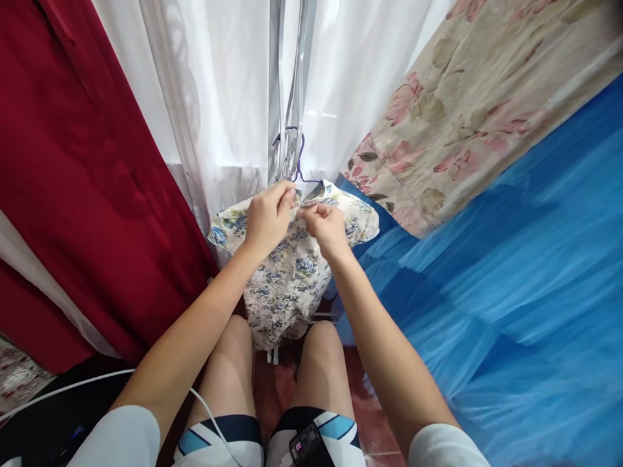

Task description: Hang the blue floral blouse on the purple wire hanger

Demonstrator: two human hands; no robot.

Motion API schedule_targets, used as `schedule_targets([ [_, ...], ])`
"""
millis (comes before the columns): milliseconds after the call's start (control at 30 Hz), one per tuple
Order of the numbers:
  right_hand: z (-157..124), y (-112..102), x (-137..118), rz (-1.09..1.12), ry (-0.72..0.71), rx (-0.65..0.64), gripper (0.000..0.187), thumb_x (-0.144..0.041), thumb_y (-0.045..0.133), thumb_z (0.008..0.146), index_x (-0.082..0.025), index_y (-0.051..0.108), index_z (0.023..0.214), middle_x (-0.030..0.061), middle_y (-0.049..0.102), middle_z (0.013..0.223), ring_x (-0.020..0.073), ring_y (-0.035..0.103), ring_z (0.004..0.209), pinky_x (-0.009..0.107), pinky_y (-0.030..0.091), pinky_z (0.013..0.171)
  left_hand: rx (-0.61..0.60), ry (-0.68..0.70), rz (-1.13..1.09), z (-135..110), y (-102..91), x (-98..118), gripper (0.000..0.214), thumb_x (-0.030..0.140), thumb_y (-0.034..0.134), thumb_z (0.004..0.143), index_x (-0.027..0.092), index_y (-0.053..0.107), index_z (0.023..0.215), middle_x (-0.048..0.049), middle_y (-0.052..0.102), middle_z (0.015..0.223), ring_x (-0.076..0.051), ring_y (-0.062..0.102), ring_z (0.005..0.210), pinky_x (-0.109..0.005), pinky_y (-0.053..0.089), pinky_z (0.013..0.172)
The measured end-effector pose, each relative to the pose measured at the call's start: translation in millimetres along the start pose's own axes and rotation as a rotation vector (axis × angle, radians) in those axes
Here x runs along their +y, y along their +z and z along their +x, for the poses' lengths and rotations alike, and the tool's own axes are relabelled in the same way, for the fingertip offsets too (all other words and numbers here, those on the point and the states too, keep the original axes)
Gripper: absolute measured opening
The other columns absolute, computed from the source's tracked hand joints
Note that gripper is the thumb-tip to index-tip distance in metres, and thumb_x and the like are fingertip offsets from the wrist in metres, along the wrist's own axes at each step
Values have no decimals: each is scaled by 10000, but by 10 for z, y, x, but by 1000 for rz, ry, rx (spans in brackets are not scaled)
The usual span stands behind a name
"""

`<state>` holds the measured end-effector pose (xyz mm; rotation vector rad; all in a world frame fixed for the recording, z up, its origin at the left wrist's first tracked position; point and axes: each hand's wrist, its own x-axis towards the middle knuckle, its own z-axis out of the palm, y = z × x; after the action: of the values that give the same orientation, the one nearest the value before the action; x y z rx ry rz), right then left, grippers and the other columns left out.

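Note:
A white shirt with blue flowers [287,279] hangs on a purple hanger [300,170] from a shiny metal pole [287,97] in front of me. My left hand [267,217] pinches the shirt's fabric at the collar, fingers closed. My right hand [325,227] pinches the same spot from the other side, thumb and fingers pressed together. The two hands nearly touch at the neckline. The lower part of the shirt drapes down between my knees.
A dark red curtain [73,168] hangs on the left and a white sheer curtain [219,97] behind the pole. Blue netting [511,272] and a floral cloth [477,97] fill the right. A white cable [73,384] and a small black device [309,447] lie on my lap.

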<state>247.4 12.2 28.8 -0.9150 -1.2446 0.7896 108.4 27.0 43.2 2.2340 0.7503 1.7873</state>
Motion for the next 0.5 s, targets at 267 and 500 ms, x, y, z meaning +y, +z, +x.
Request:
schedule_targets([
  [267,-335,-202,601,-75,159,-44,241,-326,736,691,-191,557,602,-70,409,441,68,287,421,249,183,449,583,-328,-252,-128,-614,-826,99,248,598,931,184,648,873,-2,627,758,-101,614,714,-184,479,684],
  [500,-587,-387,901,-184,253,-88,249,-365,657,729,-209,511,599,-49,452,457,91,356,422,249,259,446,681,-1136,-594,-1032,-365,-1313,75,131,470,876,188,503,840,11,587,701,-90,576,586,-208,486,619],
])
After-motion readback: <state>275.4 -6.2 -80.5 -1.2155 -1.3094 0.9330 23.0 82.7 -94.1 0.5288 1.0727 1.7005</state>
